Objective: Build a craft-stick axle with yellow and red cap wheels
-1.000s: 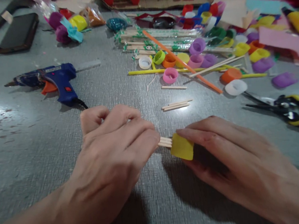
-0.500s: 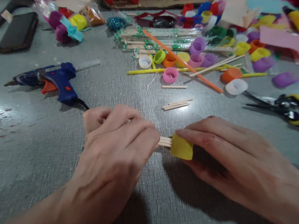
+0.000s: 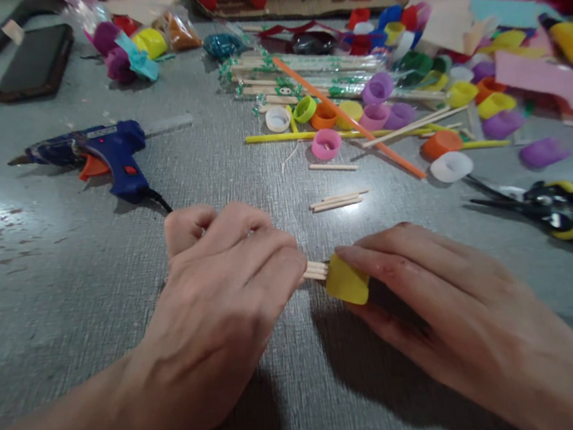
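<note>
Low over the grey table, my left hand (image 3: 228, 300) is closed around a small bundle of wooden sticks (image 3: 315, 270); only their right ends show past its fingers. My right hand (image 3: 440, 308) pinches a yellow plastic bottle cap (image 3: 347, 281) between thumb and fingertips. The stick ends meet the left side of the cap; whether they are stuck to it is not visible. Just beyond the hands lie several short cut sticks (image 3: 336, 202), with one more short stick (image 3: 333, 167) behind them.
A blue glue gun (image 3: 121, 159) rests at left, its cord running under my left hand. Pliers with yellow-black handles (image 3: 551, 205) lie at right. Further back are loose bottle caps (image 3: 327, 144), an orange straw (image 3: 348, 116), wrapped chopsticks (image 3: 324, 71) and a dark phone-like case (image 3: 35, 61).
Hardly anything differs. Both hands hold the same grip, with the sticks still against the yellow cap; my left hand's knuckles have shifted very slightly right.
</note>
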Demonstrator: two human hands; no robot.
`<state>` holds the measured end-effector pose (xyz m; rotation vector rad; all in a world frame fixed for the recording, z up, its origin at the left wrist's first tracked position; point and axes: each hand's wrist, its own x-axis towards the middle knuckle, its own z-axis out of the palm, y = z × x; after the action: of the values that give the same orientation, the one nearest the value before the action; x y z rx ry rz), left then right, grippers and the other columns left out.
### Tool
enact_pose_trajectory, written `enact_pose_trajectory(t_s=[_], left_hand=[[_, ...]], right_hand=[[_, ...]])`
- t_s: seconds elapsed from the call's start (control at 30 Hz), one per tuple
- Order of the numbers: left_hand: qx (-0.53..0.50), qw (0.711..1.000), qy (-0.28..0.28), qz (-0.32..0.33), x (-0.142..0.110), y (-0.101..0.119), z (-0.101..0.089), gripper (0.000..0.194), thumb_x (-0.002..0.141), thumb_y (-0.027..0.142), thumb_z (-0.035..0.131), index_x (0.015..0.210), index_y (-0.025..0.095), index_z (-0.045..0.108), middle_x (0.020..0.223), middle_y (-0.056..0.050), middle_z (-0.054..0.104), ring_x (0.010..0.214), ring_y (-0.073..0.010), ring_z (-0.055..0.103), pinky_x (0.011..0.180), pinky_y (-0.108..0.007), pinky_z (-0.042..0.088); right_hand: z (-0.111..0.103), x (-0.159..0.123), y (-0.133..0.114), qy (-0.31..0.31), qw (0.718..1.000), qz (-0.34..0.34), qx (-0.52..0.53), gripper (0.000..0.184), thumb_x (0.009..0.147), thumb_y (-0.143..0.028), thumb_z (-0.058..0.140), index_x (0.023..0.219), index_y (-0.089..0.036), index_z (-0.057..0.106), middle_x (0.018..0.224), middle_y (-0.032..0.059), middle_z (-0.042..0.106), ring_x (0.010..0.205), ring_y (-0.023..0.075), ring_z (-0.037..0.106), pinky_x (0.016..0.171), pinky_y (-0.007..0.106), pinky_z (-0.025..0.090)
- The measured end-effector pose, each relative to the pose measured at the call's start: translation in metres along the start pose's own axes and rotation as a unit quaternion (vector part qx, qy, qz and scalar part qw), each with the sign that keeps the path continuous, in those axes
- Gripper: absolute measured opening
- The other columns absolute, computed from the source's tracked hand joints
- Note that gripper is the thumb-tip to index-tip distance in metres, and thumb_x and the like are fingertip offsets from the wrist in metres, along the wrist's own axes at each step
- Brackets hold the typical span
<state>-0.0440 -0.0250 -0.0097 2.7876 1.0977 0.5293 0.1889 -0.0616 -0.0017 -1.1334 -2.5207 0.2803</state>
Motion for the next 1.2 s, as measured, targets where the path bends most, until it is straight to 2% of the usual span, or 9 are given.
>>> enact_pose_trajectory(t_s=[0.2, 0.47, 0.63, 0.73, 0.8, 0.93, 1.0, 1.13, 1.2], left_hand=[[-0.002, 1.0, -0.005, -0.009, -0.001, 0.0, 0.0, 0.031, 0.106, 0.028, 0.042, 0.088, 0.022, 0.066, 0.093, -0.001, 0.072, 0.093, -0.0252, 0.064, 0.082, -0.049, 0.044], [-0.01, 1.0, 0.018, 0.013, 0.0, -0.003, 0.001, 0.023, 0.106, 0.026, 0.047, 0.089, 0.022, 0.063, 0.095, -0.001, 0.073, 0.095, -0.0231, 0.061, 0.082, -0.046, 0.041], [-0.029, 0.999, 0.013, -0.009, 0.0, -0.002, 0.0, 0.021, 0.106, 0.027, 0.048, 0.091, 0.025, 0.062, 0.093, 0.001, 0.072, 0.097, -0.0227, 0.061, 0.083, -0.046, 0.039], [-0.026, 0.999, 0.019, -0.002, 0.0, -0.003, -0.006, 0.013, 0.103, 0.037, 0.054, 0.103, 0.026, 0.061, 0.106, 0.0, 0.072, 0.107, -0.0256, 0.06, 0.089, -0.048, 0.039], [-0.007, 1.0, 0.02, 0.016, -0.001, -0.011, -0.015, 0.029, 0.099, 0.048, 0.06, 0.117, 0.025, 0.059, 0.123, -0.004, 0.068, 0.116, -0.0291, 0.057, 0.094, -0.049, 0.039], [0.058, 0.998, -0.039, 0.007, -0.011, -0.038, -0.037, 0.061, 0.094, 0.064, 0.057, 0.136, 0.02, 0.05, 0.133, -0.012, 0.059, 0.118, -0.0344, 0.057, 0.096, -0.048, 0.041], [0.075, 0.994, -0.083, -0.005, -0.018, -0.049, -0.045, 0.064, 0.094, 0.065, 0.054, 0.136, 0.017, 0.05, 0.127, -0.013, 0.062, 0.108, -0.0337, 0.061, 0.088, -0.044, 0.045], [0.039, 0.981, -0.186, -0.041, -0.022, -0.055, -0.048, 0.033, 0.099, 0.04, 0.052, 0.125, 0.02, 0.056, 0.104, -0.005, 0.069, 0.08, -0.021, 0.064, 0.069, -0.032, 0.045], [0.004, 0.981, -0.188, -0.044, -0.019, -0.054, -0.045, 0.024, 0.098, 0.038, 0.055, 0.116, 0.024, 0.061, 0.091, -0.001, 0.07, 0.069, -0.0178, 0.061, 0.06, -0.028, 0.043]], right_hand=[[-0.001, -0.001, 0.0, 0.005, 1.0, -0.001, 0.006, 0.021, 0.1, -0.013, 0.056, 0.118, -0.007, 0.063, 0.102, 0.0146, 0.07, 0.089, 0.0265, 0.064, 0.073, 0.041, 0.056], [0.0, -0.002, 0.005, 0.003, 1.0, 0.006, 0.015, 0.023, 0.1, -0.016, 0.057, 0.121, -0.01, 0.063, 0.106, 0.0128, 0.071, 0.093, 0.0247, 0.064, 0.079, 0.039, 0.058], [0.001, -0.003, 0.011, 0.004, 1.0, 0.001, 0.028, 0.026, 0.099, -0.016, 0.057, 0.125, -0.013, 0.059, 0.111, 0.0124, 0.069, 0.099, 0.0244, 0.066, 0.082, 0.039, 0.06], [0.001, -0.005, 0.013, 0.01, 1.0, 0.007, 0.024, 0.032, 0.098, -0.018, 0.058, 0.13, -0.014, 0.057, 0.117, 0.0132, 0.069, 0.105, 0.0266, 0.067, 0.085, 0.042, 0.06], [0.001, -0.005, 0.014, 0.014, 1.0, 0.013, 0.025, 0.034, 0.097, -0.018, 0.059, 0.13, -0.015, 0.056, 0.117, 0.0127, 0.069, 0.106, 0.0268, 0.067, 0.087, 0.042, 0.06], [0.001, -0.004, 0.016, 0.01, 0.999, 0.02, 0.034, 0.03, 0.096, -0.019, 0.061, 0.126, -0.015, 0.059, 0.115, 0.0118, 0.069, 0.102, 0.025, 0.068, 0.085, 0.038, 0.06], [0.002, -0.004, 0.017, 0.011, 0.999, 0.024, 0.033, 0.03, 0.095, -0.021, 0.063, 0.125, -0.015, 0.059, 0.116, 0.012, 0.069, 0.103, 0.0253, 0.068, 0.086, 0.039, 0.06], [0.003, -0.003, 0.018, 0.02, 0.998, 0.041, 0.042, 0.025, 0.094, -0.021, 0.064, 0.12, -0.018, 0.061, 0.113, 0.0106, 0.071, 0.1, 0.0253, 0.07, 0.083, 0.038, 0.061], [0.002, -0.002, 0.017, 0.02, 0.997, 0.048, 0.05, 0.023, 0.095, -0.022, 0.063, 0.118, -0.02, 0.062, 0.113, 0.0101, 0.071, 0.099, 0.0253, 0.07, 0.082, 0.038, 0.061]])
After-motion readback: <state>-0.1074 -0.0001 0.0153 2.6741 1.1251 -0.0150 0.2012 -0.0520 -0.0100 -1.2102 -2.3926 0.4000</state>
